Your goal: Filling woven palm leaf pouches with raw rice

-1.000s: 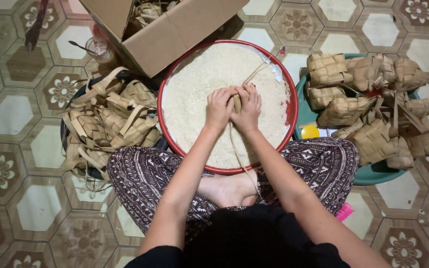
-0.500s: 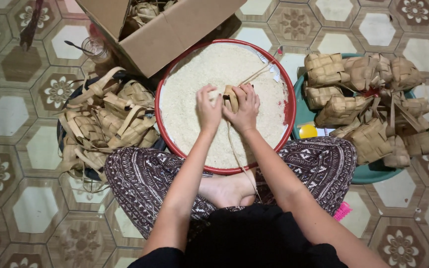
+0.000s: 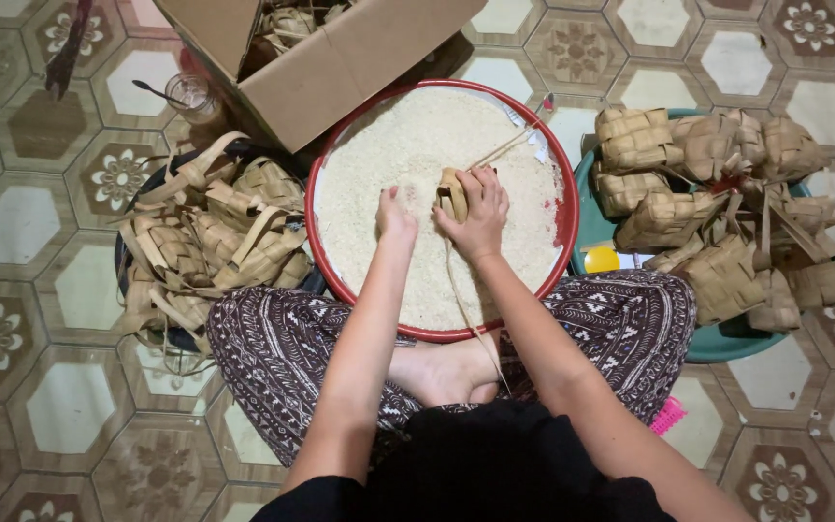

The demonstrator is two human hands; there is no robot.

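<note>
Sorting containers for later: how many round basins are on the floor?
3: a red basin of rice in the middle, a green basin at right, a dark basin at left, mostly hidden under woven pouches.

Open brown cardboard box (image 3: 340, 58) on floor beyond my rice basin, flaps up, woven pouches inside.

1. Warm, fairly even indoor light falls from above; the scene is moderately bright.
2. The rice (image 3: 417, 174) in the red basin (image 3: 564, 222) is the brightest patch, nearly washed out, its grains hard to separate.
3. Soft shadows lie under the cardboard box (image 3: 340, 68) and beside the forearms.
4. The floor tiles (image 3: 12, 222) show a dull sheen without harsh glare.
5. Focus is acceptable centrally; the picture's corners look darker and slightly soft.
</note>
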